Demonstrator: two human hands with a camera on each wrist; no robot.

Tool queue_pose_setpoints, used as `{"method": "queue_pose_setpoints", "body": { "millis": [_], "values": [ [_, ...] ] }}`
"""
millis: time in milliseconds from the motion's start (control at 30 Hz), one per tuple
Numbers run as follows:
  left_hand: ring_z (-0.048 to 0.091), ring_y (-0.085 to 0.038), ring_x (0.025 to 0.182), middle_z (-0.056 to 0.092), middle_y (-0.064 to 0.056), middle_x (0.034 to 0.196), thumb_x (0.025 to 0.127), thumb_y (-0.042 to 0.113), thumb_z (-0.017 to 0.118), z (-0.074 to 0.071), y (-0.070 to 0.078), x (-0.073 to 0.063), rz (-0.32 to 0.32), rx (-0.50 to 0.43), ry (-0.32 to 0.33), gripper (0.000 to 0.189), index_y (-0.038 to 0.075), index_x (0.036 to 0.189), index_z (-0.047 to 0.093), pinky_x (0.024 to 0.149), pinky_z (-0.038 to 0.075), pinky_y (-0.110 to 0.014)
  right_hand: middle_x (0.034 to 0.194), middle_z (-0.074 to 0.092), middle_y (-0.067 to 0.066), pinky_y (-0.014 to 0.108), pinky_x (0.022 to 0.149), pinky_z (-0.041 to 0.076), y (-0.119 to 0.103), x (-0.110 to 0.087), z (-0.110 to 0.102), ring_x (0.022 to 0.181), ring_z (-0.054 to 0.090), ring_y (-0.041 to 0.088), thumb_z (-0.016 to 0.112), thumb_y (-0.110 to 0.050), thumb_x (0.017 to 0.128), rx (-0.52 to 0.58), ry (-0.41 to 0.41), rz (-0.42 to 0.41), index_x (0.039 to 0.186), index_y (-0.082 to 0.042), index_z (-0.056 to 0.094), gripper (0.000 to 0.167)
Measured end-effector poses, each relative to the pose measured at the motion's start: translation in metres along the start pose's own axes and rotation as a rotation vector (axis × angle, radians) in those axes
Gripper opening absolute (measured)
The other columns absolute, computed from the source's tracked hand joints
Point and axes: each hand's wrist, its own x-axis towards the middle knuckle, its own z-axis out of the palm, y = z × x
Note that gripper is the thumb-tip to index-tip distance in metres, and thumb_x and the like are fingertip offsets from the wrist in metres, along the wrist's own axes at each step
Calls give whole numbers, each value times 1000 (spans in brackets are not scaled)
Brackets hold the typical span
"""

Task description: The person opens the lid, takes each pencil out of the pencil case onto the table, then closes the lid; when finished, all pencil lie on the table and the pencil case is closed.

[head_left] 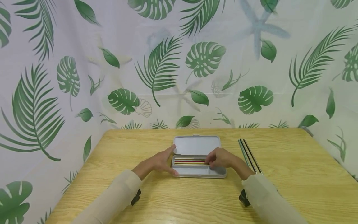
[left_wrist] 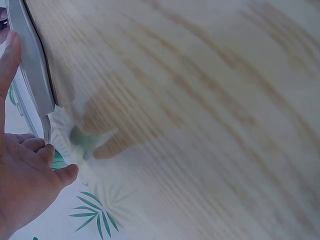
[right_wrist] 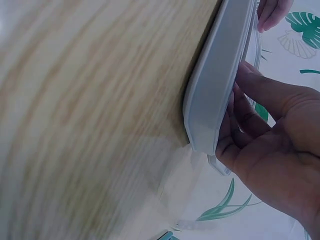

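Observation:
A pale grey pencil case [head_left: 190, 175] lies open on the table, its lid [head_left: 197, 144] folded back on the far side. Several slim pencils [head_left: 185, 161], red and gold-toned, lie side by side in its rear compartment. My left hand [head_left: 160, 161] spans the case's left end, thumb at the front corner and fingers by the lid. In the left wrist view one straight finger [left_wrist: 9, 60] reaches the case's side. Bent fingers of my right hand [head_left: 221, 157] dip into the right end, at the pencil ends; the walls hide the fingertips, so I cannot tell whether they pinch a pencil.
Three more slim pencils [head_left: 250, 155], one teal and two dark, lie slanted on the wooden table [head_left: 291, 174], right of the case and partly behind the right forearm. A leaf-patterned cloth [head_left: 167, 77] hangs behind the table and along its sides.

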Motion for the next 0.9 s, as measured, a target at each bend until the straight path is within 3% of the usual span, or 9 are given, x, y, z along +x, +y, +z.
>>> {"method": "queue_pose_setpoints", "body": {
  "millis": [267,500,900],
  "values": [
    [17,-30,146,11,-13,160,64,47,85,0,1,1,-10,5,7,126,8,153,4,120,21,-43,76,64,7,20,62,46,-3,-1,-1,69,51,8,67,8,78,27,11,-10,87,2,70,11],
    [17,-30,146,10,-13,160,65,46,84,0,2,0,5,-1,1,126,7,153,4,120,21,-43,79,65,8,21,63,47,-3,-2,-2,71,53,9,67,6,79,37,29,-10,88,0,68,11],
    [18,-30,146,12,-14,160,65,45,85,0,3,-2,-6,-4,7,125,7,153,5,120,21,-43,94,62,14,29,69,54,2,-31,-31,87,61,21,60,-1,88,78,142,-38,106,3,65,19]
  ]
}}
